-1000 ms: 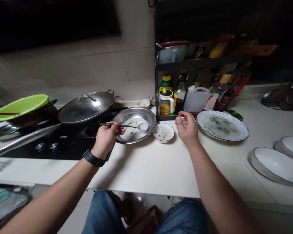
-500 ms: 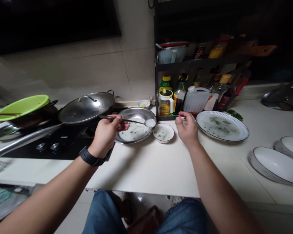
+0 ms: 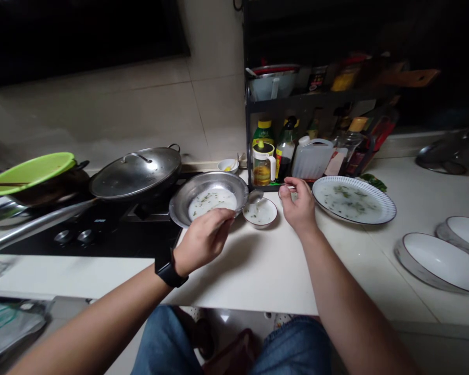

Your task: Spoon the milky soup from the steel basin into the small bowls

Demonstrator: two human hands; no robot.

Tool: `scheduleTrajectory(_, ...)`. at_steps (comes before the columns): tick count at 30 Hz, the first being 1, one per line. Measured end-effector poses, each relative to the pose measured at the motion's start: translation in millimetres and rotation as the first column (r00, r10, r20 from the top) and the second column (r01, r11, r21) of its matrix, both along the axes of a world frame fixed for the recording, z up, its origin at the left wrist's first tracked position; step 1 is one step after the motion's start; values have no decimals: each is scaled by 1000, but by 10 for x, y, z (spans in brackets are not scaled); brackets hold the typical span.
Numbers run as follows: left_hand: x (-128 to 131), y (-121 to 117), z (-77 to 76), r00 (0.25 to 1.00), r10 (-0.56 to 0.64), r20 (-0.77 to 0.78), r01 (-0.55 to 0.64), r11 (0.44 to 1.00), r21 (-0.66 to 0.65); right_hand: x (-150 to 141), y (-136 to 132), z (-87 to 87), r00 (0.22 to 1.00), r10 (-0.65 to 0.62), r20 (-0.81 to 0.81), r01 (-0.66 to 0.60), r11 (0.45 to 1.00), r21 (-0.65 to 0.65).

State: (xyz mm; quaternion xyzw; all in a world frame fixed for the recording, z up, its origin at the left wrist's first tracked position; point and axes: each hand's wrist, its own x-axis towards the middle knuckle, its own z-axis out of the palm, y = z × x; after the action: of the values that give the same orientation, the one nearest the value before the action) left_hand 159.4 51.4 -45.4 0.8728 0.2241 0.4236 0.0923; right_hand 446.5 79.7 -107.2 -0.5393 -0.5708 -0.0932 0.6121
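My left hand (image 3: 209,237), with a black watch on its wrist, is closed round the handle of a long-handled metal spoon (image 3: 255,197). The spoon's head is tipped over the rim of a small white bowl (image 3: 260,214) holding whitish liquid with green bits. Left of it, a wide steel basin (image 3: 180,203) contains the same kind of liquid. My right hand (image 3: 300,204) is curled, thumb and fingers close together, beside another small dish mostly hidden behind it. What those fingers hold is too small to make out.
To the right are a ribbed plate (image 3: 389,211) of herb-flecked liquid and two white bowls (image 3: 445,263). Behind stands a black rack (image 3: 247,120) with bottles and an oil jug (image 3: 262,165). A lidded pan (image 3: 136,174) and a green basin (image 3: 31,172) are leftward.
My left hand has moved right and toward me, carrying the spoon from above the basin to the small bowl. Its head was full of whitish liquid and now tilts. The right hand stays in place.
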Motion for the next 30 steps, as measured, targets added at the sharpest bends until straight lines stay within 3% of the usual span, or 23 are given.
scheduleTrajectory(3, -66, -4, -12, 996, -67, -55, 74, 989, 127, -2, -2, 2, 1000, 3, 3, -3, 1000, 17)
scheduleTrajectory(5, -117, 38, -20, 999, 0, 32, -1, 999, 46, -2, -2, 2, 1000, 2, 5, -2, 1000, 28)
scheduleTrajectory(7, -175, 124, -20, 976, 149, 158, -131, 984, -119, -1, -2, 1, 1000, 2, 6, -3, 1000, 27)
scheduleTrajectory(9, -241, 247, -4, 919, 322, 229, -255, 926, -279, 0, -2, 1, 1000, 4, 6, -4, 1000, 23)
scheduleTrajectory(12, -346, 450, 18, 839, 508, 195, -401, 819, -411, -2, -2, 3, 1000, 2, 0, -2, 1000, 18)
scheduleTrajectory(15, -442, 591, -23, 798, 591, 121, -473, 738, -481, -9, -6, 10, 1000, -1, -4, 1, 1000, 16)
scheduleTrajectory(17, -492, 634, -93, 786, 611, 93, -495, 713, -497, -12, -9, 14, 1000, 1, -1, -1, 1000, 14)
scheduleTrajectory(25, -482, 630, -297, 798, 587, 134, -412, 695, -590, -13, -12, 11, 1000, -1, 0, 1, 1000, -4)
scheduleTrajectory(30, -416, 660, -338, 764, 570, 303, -155, 618, -771, -9, -9, 4, 1000, 6, 8, -6, 1000, 7)
